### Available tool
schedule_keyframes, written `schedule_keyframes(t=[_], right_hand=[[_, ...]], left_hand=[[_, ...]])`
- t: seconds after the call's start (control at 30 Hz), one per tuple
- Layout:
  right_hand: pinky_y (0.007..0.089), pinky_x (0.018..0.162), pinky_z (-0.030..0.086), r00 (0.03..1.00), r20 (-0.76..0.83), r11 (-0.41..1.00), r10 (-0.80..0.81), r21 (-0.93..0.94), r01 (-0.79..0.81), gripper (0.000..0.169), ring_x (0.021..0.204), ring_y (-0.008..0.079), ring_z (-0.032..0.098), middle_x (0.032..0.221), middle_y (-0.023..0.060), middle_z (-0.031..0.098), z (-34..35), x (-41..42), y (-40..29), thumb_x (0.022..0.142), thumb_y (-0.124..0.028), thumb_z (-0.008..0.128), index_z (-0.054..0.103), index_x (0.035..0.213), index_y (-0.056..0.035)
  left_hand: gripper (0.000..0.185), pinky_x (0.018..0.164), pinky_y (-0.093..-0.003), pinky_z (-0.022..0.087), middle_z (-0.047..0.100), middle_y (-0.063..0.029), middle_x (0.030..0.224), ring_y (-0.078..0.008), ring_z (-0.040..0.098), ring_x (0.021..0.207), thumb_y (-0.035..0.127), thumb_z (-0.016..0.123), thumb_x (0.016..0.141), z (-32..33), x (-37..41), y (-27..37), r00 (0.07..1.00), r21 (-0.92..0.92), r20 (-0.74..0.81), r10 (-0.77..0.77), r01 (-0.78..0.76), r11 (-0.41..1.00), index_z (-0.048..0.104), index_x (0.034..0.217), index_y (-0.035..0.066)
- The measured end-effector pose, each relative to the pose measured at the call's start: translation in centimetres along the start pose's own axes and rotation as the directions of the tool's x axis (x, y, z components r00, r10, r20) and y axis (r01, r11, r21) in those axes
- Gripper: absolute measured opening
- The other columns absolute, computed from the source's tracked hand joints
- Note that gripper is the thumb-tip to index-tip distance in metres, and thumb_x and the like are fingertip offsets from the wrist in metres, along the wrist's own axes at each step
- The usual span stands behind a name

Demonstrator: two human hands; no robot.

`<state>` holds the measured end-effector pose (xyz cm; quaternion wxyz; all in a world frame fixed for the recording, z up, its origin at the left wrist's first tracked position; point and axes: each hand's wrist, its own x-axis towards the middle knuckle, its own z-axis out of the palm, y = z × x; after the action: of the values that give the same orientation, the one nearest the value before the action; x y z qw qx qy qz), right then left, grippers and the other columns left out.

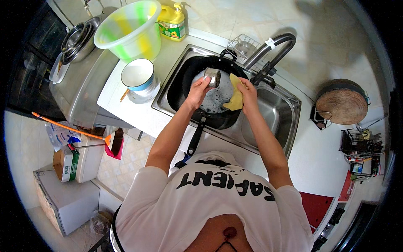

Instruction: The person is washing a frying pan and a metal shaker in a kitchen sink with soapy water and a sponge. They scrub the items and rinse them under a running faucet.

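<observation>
My left hand (198, 92) grips a small metal cup (212, 77) by its side, above a black wok (189, 75). Between the fingers of my right hand (248, 94) hangs a yellow cleaning cloth (235, 96), just right of the cup and apart from it. Foamy, soapy water (215, 100) fills the wok, which sits over the left basin of a steel double sink (162, 94). Its black handle (196, 138) points towards my body. What lies under the foam is hidden.
A dark curved faucet (267, 53) rises behind the sink, near the right basin (270, 110). Left on the counter are stacked bowls (137, 74), a striped plastic bucket (132, 34) and a yellow detergent jug (171, 23). A round wooden chopping board (341, 105) stands at right.
</observation>
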<state>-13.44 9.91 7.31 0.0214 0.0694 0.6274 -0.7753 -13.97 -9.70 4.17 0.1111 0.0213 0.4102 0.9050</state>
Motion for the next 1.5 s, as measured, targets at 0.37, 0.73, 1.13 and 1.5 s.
schedule_keyframes(t=[0.37, 0.73, 1.13, 1.5], right_hand=[[0.0358, 0.074, 0.046, 0.720, 0.400, 0.333, -0.567, -0.688, 0.644, 0.017, 0.088, 0.0308, 0.055, 0.092, 0.0114, 0.057, 4.6, 2.8, -1.1, 0.075, -0.012, 0.060, 0.062, 0.090, -0.0037], [0.0333, 0.072, 0.048, 0.598, 0.635, 0.404, -0.488, -0.443, 0.800, 0.016, 0.083, 0.0214, 0.056, 0.092, 0.0078, 0.060, 4.7, 2.2, 2.6, 0.081, -0.014, 0.058, 0.061, 0.093, -0.0051], [0.0335, 0.082, 0.046, 0.641, 0.604, 0.471, -0.473, -0.441, 0.764, 0.023, 0.091, 0.0224, 0.057, 0.098, 0.0080, 0.059, 4.5, 2.5, 3.7, 0.082, -0.012, 0.056, 0.059, 0.104, -0.0049], [0.0341, 0.080, 0.046, 0.675, 0.482, 0.290, -0.558, -0.648, 0.704, 0.025, 0.090, 0.0265, 0.057, 0.097, 0.0103, 0.060, 1.8, 3.2, 4.1, 0.079, -0.015, 0.056, 0.059, 0.102, -0.0055]], left_hand=[[0.028, 0.084, -0.0260, 0.041, 0.058, 0.0025, 0.097, -0.0086, 0.053, 0.089, 0.010, 0.052, 0.088, 1.1, 0.1, -1.1, 0.999, 0.159, 0.037, 0.021, -0.026, 0.987, 0.052, 0.117, 0.010], [0.041, 0.095, -0.0331, 0.039, 0.048, -0.0097, 0.122, -0.0196, 0.046, 0.112, 0.024, 0.049, 0.091, -5.0, 1.6, -6.2, 0.915, 0.394, 0.249, 0.316, -0.394, 0.830, 0.043, 0.126, 0.004], [0.040, 0.093, -0.0326, 0.040, 0.049, -0.0089, 0.120, -0.0189, 0.048, 0.110, 0.025, 0.045, 0.092, -5.5, 2.6, -6.3, 0.965, 0.257, 0.239, 0.106, -0.169, 0.951, 0.042, 0.125, 0.003], [0.026, 0.079, -0.0300, 0.046, 0.056, -0.0045, 0.101, -0.0138, 0.054, 0.089, 0.022, 0.049, 0.090, -5.7, 2.6, -2.7, 0.820, 0.729, 0.432, 0.376, -0.563, 0.390, 0.054, 0.109, 0.005]])
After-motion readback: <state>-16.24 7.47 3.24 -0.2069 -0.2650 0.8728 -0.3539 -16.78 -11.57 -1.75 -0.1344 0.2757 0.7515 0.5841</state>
